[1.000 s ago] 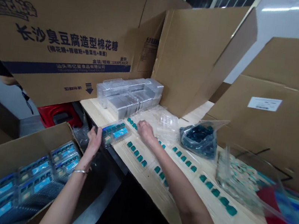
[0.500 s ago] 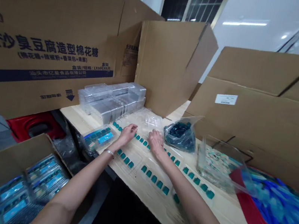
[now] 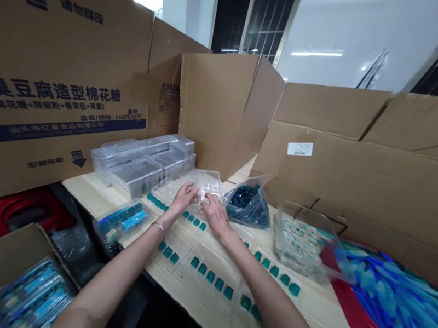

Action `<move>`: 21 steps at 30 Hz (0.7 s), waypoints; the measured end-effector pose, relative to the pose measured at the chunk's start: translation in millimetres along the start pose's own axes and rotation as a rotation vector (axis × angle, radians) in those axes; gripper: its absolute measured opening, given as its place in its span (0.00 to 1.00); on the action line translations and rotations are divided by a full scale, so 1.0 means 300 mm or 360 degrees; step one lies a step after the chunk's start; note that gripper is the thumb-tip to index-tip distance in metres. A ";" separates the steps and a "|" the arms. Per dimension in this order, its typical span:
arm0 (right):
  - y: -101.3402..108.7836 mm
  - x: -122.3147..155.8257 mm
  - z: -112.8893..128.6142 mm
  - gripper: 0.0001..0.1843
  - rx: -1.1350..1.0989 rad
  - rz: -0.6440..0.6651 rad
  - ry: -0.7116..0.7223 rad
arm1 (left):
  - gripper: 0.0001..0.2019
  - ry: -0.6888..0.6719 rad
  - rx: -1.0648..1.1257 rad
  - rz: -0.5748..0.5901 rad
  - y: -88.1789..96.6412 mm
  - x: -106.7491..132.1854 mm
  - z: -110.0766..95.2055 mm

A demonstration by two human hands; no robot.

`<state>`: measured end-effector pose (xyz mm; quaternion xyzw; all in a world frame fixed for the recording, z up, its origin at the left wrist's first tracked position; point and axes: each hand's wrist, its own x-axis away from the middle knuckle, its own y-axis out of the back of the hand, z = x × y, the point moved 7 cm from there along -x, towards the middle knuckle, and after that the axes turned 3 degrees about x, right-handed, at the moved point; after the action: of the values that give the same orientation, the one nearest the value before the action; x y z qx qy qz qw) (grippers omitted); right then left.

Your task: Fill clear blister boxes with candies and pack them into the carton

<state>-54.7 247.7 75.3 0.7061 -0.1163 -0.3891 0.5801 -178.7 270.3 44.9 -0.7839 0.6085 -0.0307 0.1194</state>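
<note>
1. The left hand (image 3: 184,198) and right hand (image 3: 217,215) sit close together, their fingers (image 3: 196,194) closed on the near edge of a clear tray (image 3: 210,183), which lies just beyond the fingertips, held up off the table (image 3: 199,316).
2. Behind the left fingers, a bracelet (image 3: 158,226) circles the wrist.
3. Rows of teal pieces (image 3: 209,276) lie on the table nearer than the fingers.
4. Left of the fingers lies a blue-carded blister pack (image 3: 122,221); farther left, an open carton (image 3: 12,286) holds more packs.
5. Right of the fingers come a bag of dark pieces (image 3: 248,206), a clear bin (image 3: 298,243), then a red tub (image 3: 387,307).
6. Beyond the fingers, stacked clear trays (image 3: 142,163) stand before cardboard boxes (image 3: 225,112).
</note>
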 end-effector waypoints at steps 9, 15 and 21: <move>0.219 0.123 0.016 0.14 0.0004 -0.0253 0.0114 | 0.21 -0.0043 0.0326 0.0193 -0.086 0.111 -0.097; 0.293 0.264 -0.213 0.25 -0.0440 -0.0721 -0.0574 | 0.19 -0.0085 0.0337 0.0265 -0.179 0.192 -0.045; 0.082 0.261 -0.214 0.28 -0.0579 -0.0386 -0.0521 | 0.17 -0.0103 0.0263 0.0208 -0.301 0.194 0.089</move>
<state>48.7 238.9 66.7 0.5266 -0.0513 -0.5792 0.6201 -73.1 239.2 33.7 -0.7307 0.6495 -0.0476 0.2048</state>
